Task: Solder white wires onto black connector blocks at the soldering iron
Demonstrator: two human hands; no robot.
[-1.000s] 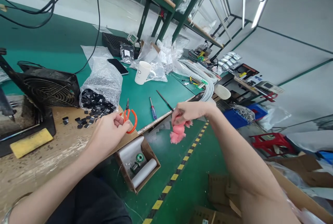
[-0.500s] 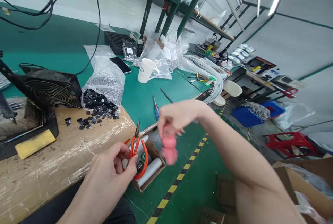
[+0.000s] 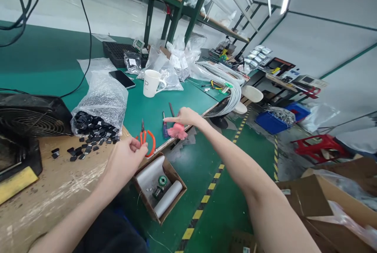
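Observation:
My left hand (image 3: 129,155) is closed on the orange-handled pliers (image 3: 150,143), whose dark tips point up over the front edge of the green mat. Farther right, my right hand (image 3: 184,117) holds a pink object (image 3: 177,131), slightly blurred, by the mat's edge. Its fingers are close to a screwdriver (image 3: 165,128) with a blue handle. A dark thin tool (image 3: 171,109) lies just behind. Below the hands, an open cardboard box (image 3: 173,205) contains white rolls and a green spool (image 3: 162,181).
A white mug (image 3: 151,83), a phone (image 3: 121,79) and a bubble bag (image 3: 103,96) spilling black pieces (image 3: 91,127) are on the bench. A black fan (image 3: 32,115) stands left. Coiled grey cables (image 3: 232,96) hang over the right edge.
My right hand has moved with the pink object to the mat's edge beside the screwdriver. My left hand has lifted the pliers away from over the box. The view has shifted right.

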